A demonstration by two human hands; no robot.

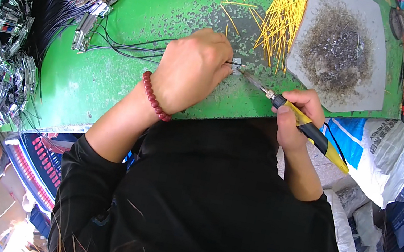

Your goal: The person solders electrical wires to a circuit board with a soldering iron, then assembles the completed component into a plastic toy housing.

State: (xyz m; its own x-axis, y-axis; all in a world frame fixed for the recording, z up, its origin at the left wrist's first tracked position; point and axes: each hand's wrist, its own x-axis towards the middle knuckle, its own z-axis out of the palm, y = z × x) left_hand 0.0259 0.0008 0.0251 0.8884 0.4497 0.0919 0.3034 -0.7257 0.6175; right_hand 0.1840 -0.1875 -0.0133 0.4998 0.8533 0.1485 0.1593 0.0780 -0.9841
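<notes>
My left hand [193, 70], with a red bead bracelet [154, 97] at the wrist, presses down on a small metal part [236, 65] on the green table [112, 83]. Black wires [129, 48] run left from under that hand. My right hand [296, 116] grips a yellow and black soldering iron [309, 130]. Its metal tip [246, 73] touches the small part right beside my left fingers.
A grey tray [378, 76] with dark residue lies at the back right. Several thin yellow sticks [283, 16] lie next to it. A heap of black-wired metal parts [44, 6] fills the left side. White bags [391, 154] stand to the right below the table edge.
</notes>
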